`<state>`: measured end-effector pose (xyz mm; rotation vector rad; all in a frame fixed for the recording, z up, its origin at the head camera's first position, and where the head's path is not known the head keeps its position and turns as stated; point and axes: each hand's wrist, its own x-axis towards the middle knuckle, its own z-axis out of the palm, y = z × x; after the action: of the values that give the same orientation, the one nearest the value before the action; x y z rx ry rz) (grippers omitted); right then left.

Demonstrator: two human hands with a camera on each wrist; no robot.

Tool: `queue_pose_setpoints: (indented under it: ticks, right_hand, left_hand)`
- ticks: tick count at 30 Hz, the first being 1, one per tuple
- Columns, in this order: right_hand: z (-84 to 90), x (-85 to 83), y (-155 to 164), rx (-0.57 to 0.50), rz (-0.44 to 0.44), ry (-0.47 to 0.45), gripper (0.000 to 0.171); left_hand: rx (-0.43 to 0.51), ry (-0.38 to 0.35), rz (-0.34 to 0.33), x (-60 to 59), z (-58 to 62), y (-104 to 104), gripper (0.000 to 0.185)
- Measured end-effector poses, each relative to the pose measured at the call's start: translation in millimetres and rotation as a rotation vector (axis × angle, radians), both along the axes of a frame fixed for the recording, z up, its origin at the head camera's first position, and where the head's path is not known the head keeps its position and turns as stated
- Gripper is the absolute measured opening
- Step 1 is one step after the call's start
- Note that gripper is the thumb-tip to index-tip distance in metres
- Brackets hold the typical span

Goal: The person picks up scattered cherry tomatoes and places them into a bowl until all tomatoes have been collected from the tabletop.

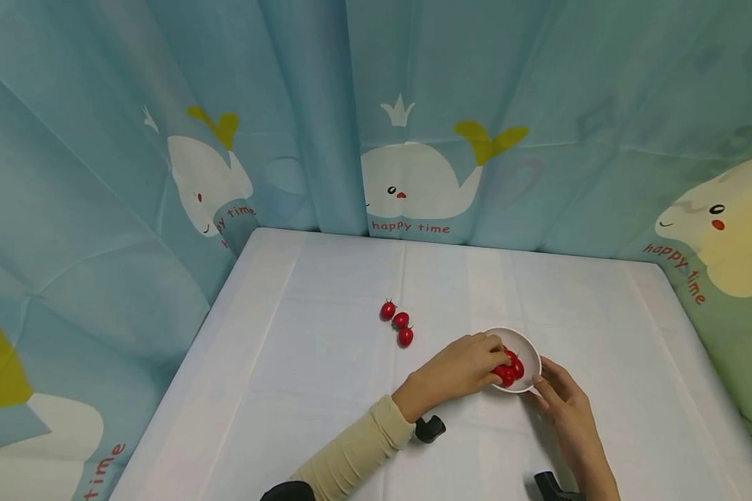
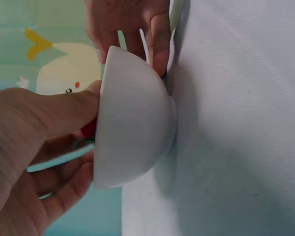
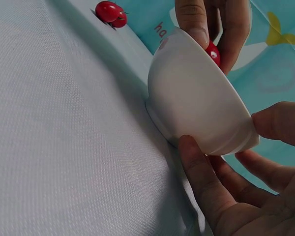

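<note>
inside the white bowl (image 1: 530, 350), toward the right of the white tablecloth (image 1: 313, 348), lie several red cherry tomatoes (image 1: 507, 376). each one is probably light, smooth and a little slippery, with skin which may split under hard squeezing, so i would take it softly around its middle. the left hand (image 1: 456, 365) pinches one cherry tomato (image 3: 214, 53) at the rim, between thumb and fingers. the right hand (image 1: 567, 407) grips the bowl, thumb on the rim, fingers below; the bowl looks stiff, perhaps breakable, and this hold seems suitable. farther left, three more cherry tomatoes (image 1: 401, 320) rest before the whale-print curtain (image 1: 307, 69).
</note>
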<state>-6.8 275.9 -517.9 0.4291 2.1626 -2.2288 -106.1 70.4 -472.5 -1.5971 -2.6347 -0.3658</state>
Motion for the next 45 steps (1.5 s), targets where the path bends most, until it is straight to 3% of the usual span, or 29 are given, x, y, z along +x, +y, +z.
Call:
queue_pose_setpoints:
  ticks: [19, 28, 45]
  right_hand:
    - [0.5, -3.2, 0.2, 0.060, 0.017, -0.083, 0.066]
    - [2.1, -4.2, -0.1, 0.079, 0.016, -0.124, 0.068]
    - [-0.7, -1.0, 0.8, 0.028, 0.005, -0.051, 0.062]
  left_hand:
    - [-0.082, -0.088, 0.036, -4.6, 3.8, 6.7, 0.021]
    - [-0.126, -0.065, 0.021, -3.8, 7.1, 7.1, 0.022]
    - [-0.055, -0.098, 0.005, -2.6, 4.3, 0.8, 0.018]
